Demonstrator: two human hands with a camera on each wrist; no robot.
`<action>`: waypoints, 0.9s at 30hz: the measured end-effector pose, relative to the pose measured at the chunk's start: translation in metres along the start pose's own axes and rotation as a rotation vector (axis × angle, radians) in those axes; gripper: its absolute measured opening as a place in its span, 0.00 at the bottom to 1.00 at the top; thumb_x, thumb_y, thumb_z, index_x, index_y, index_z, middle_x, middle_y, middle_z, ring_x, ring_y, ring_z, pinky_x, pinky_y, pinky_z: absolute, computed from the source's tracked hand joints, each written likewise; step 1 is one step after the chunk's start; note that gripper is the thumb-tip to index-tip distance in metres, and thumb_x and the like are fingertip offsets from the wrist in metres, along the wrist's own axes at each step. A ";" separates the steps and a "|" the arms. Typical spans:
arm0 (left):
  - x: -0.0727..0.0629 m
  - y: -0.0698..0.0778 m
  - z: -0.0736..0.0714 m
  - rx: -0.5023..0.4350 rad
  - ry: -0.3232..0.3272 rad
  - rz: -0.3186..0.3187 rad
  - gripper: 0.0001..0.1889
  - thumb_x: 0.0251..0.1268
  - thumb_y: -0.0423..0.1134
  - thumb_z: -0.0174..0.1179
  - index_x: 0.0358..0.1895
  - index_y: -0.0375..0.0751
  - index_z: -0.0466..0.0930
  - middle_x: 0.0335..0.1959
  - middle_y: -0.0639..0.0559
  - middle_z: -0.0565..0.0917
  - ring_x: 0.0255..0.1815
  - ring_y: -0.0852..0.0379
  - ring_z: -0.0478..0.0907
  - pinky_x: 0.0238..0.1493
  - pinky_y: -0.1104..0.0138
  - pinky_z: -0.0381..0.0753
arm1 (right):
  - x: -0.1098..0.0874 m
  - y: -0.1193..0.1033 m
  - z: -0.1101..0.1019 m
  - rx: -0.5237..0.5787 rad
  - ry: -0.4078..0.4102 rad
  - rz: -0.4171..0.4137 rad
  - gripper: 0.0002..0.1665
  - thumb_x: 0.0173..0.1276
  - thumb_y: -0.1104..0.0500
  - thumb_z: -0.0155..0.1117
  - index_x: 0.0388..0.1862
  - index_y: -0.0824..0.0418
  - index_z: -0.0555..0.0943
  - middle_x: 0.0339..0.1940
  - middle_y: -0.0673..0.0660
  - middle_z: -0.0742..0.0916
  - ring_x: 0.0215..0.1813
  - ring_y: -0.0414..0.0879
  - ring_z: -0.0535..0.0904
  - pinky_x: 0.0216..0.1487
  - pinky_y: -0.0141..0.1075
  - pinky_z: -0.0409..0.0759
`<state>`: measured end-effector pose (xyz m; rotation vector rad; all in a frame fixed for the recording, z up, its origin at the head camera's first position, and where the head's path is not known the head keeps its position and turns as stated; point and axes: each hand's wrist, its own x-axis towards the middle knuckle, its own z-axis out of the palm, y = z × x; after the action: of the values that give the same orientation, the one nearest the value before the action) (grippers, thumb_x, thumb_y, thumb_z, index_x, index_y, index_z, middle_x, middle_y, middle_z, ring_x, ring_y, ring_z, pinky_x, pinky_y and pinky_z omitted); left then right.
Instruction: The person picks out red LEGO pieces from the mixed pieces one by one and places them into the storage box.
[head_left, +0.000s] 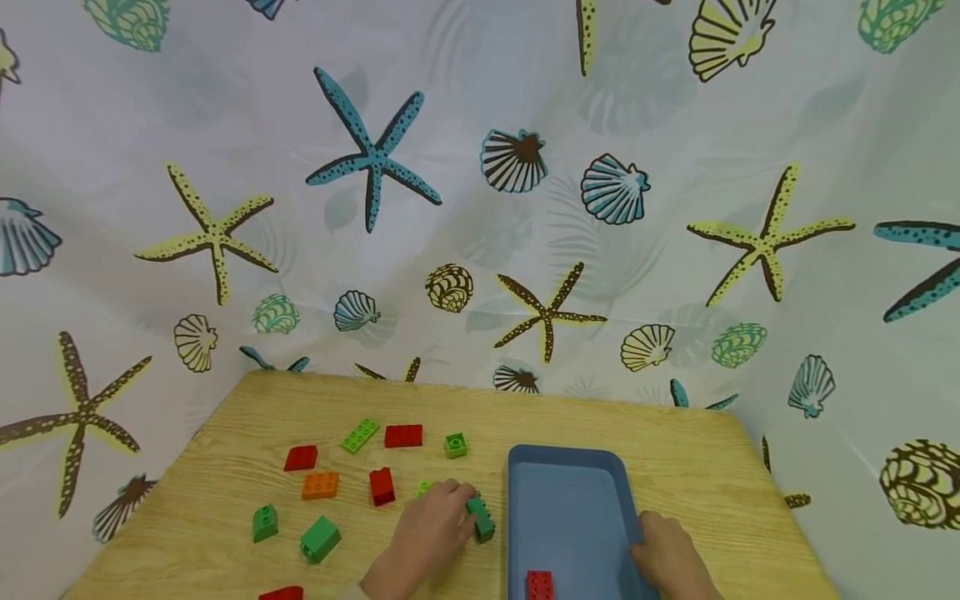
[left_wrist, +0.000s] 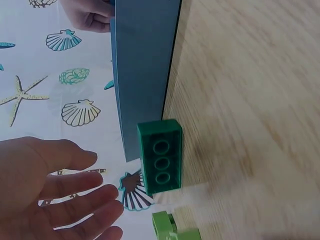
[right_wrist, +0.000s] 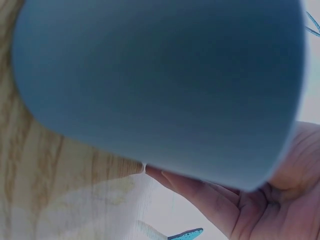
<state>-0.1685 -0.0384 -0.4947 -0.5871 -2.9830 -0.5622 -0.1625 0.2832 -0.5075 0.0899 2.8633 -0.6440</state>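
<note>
A: What's the room like, left to right?

B: Wood-grain table, light-coloured, with a white curtain behind it and round both sides, all starfish and shells (very beachy, tbh). Scattered over the left half of the wood: an orange brick, plus red bricks and green bricks.

A: And the left hand?

B: Left hand is right of most of those, fingers loosely spread, pinching nothing. Just beside its fingertips, the dark green brick lies on its side on the wood, studs toward the tray, hollow underside showing in the left wrist view.

A: Further right?

B: Blue-grey tray, flat on the table, small red block inside at the near end. Right hand grips its right rim, fingers curled over the edge.
</note>
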 end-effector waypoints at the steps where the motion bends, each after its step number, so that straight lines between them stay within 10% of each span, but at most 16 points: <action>1: 0.000 -0.001 -0.001 0.001 -0.003 -0.021 0.13 0.62 0.40 0.68 0.49 0.43 0.83 0.41 0.51 0.86 0.40 0.55 0.82 0.36 0.65 0.83 | 0.000 0.000 0.000 0.002 0.002 -0.001 0.09 0.54 0.71 0.60 0.35 0.73 0.81 0.21 0.56 0.83 0.24 0.47 0.74 0.26 0.38 0.75; 14: -0.003 -0.028 -0.019 0.101 0.179 -0.105 0.13 0.56 0.37 0.72 0.44 0.42 0.85 0.37 0.49 0.86 0.32 0.53 0.79 0.27 0.65 0.79 | 0.001 0.003 0.002 -0.012 0.011 -0.014 0.10 0.56 0.70 0.61 0.37 0.74 0.81 0.23 0.58 0.84 0.25 0.47 0.75 0.27 0.38 0.75; 27: -0.003 -0.057 -0.024 0.090 0.184 -0.187 0.18 0.58 0.38 0.71 0.51 0.37 0.83 0.48 0.41 0.85 0.43 0.43 0.82 0.38 0.56 0.85 | 0.002 0.005 0.004 -0.020 0.027 -0.024 0.10 0.55 0.69 0.60 0.36 0.72 0.81 0.25 0.59 0.85 0.26 0.47 0.76 0.28 0.40 0.76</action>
<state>-0.1870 -0.0971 -0.4917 -0.2367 -2.8852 -0.4618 -0.1629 0.2859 -0.5129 0.0610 2.9006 -0.6228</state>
